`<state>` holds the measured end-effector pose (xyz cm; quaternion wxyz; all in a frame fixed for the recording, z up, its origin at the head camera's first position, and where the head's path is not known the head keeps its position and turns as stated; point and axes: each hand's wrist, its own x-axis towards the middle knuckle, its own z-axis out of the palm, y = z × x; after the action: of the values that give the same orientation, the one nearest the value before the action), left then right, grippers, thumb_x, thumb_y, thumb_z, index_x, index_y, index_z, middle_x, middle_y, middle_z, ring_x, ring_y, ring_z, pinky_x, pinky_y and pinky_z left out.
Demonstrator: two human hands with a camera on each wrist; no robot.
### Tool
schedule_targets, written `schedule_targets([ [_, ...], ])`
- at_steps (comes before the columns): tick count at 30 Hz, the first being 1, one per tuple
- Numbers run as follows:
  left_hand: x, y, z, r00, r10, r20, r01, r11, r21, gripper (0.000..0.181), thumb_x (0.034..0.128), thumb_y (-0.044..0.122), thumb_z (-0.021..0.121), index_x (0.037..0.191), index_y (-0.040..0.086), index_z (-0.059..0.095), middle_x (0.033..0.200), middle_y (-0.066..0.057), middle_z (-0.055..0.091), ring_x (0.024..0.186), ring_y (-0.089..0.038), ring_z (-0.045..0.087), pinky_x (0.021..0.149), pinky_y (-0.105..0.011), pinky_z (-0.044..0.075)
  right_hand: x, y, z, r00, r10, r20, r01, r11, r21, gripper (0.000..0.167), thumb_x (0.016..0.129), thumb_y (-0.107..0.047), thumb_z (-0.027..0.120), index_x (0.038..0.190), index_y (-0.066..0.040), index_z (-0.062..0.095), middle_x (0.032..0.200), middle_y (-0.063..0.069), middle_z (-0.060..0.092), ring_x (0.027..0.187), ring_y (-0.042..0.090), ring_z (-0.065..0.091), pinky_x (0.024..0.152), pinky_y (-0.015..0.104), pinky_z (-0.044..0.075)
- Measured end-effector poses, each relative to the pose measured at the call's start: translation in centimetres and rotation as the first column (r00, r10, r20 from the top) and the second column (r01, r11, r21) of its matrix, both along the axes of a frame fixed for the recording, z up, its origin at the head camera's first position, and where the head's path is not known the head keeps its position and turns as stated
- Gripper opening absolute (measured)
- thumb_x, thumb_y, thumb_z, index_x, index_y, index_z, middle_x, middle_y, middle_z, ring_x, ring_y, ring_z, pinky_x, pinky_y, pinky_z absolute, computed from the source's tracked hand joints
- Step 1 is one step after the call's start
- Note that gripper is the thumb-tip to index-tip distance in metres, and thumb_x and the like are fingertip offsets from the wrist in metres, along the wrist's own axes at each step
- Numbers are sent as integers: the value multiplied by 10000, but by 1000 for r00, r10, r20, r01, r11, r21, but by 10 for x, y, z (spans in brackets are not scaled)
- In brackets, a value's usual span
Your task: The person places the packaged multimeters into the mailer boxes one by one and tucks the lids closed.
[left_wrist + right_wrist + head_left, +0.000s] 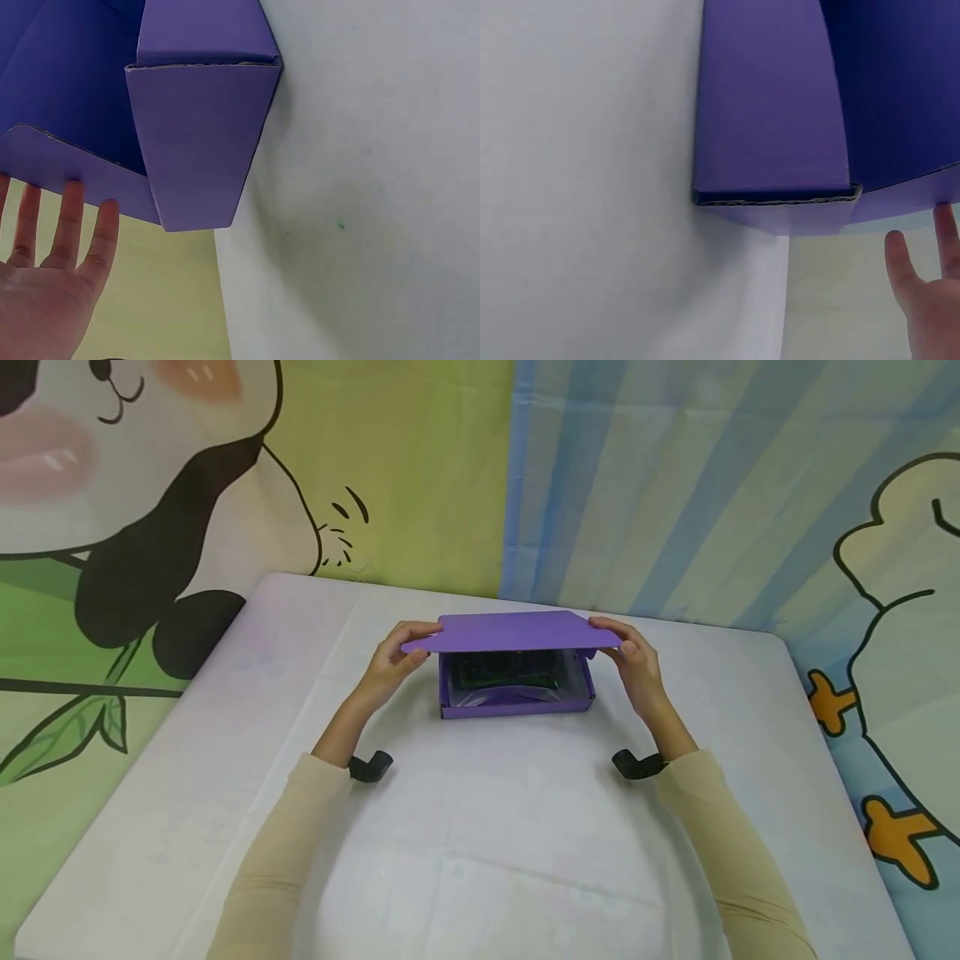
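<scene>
A purple cardboard box (517,706) stands on the white table, its lid (513,632) raised partway and tilted over the opening. A dark green item (510,670) lies inside, behind clear plastic; its kind cannot be made out. My left hand (393,660) holds the lid's left edge between thumb and fingers. At the opposite edge, my right hand (636,667) holds the lid's right corner. In the left wrist view, fingertips (73,187) touch a side flap (82,169) of the lid. The right wrist view shows a fingertip (943,210) against the other flap (907,196).
The white table (480,843) extends around the box. Behind it hangs a printed cloth backdrop (420,468) with cartoon animals, close to the table's far edge. A black wrist mount (371,767) sits by the left wrist and another black mount (637,765) by the right.
</scene>
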<state>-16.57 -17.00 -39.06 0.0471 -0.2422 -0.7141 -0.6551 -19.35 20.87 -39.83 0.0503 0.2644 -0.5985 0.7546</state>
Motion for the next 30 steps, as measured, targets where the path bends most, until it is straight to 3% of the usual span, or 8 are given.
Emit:
schedule_targets([
  [4,3,-1,-4,1000,-19,-9,19,999,-27,928,810,696,605,1340,-60,503,1346,-178,484,1235,-153,458,913,-213,445,3,4,-7,998,26,-51,-25,999,20,672,930,-514,597,1305,43,560,1364,111,563,1321,262,451,1124,323,349],
  [11,5,-8,-15,994,-96,-49,92,994,-63,903,825,613,609,1350,-108,467,1394,-259,432,1271,-100,450,1066,-218,384,9,9,-18,996,54,-66,-47,994,98,663,973,-468,546,1354,73,499,1437,127,495,1394,267,365,1167,316,280],
  [17,8,-11,-18,987,-146,-72,141,987,-71,822,860,505,650,1338,-136,459,1422,-310,384,1308,-155,433,1133,-311,345,12,14,-25,994,99,-40,-94,989,111,675,956,-454,579,1378,63,477,1488,144,432,1415,269,334,1135,272,338],
  [24,16,-10,-19,993,-113,-14,110,985,-131,762,803,386,787,1391,6,485,1464,-141,414,1299,-191,469,1125,-464,350,17,17,-28,992,123,-27,-119,987,106,577,975,-320,562,1374,86,470,1500,137,416,1426,264,310,1127,266,341],
  [27,21,-7,-17,995,-96,-26,91,984,-150,707,804,175,816,1394,-15,475,1466,-173,403,1297,-281,472,1117,-508,352,20,16,-27,995,91,-32,-86,987,138,490,991,-226,517,1357,98,482,1490,126,436,1419,254,326,1136,264,323],
  [30,31,-3,-7,997,-67,-46,58,983,-176,714,762,6,817,1380,-67,468,1446,-235,400,1278,-367,472,1089,-570,360,22,15,-25,997,67,-32,-60,982,177,425,996,-142,466,1352,88,494,1488,120,442,1422,243,325,1159,269,288],
])
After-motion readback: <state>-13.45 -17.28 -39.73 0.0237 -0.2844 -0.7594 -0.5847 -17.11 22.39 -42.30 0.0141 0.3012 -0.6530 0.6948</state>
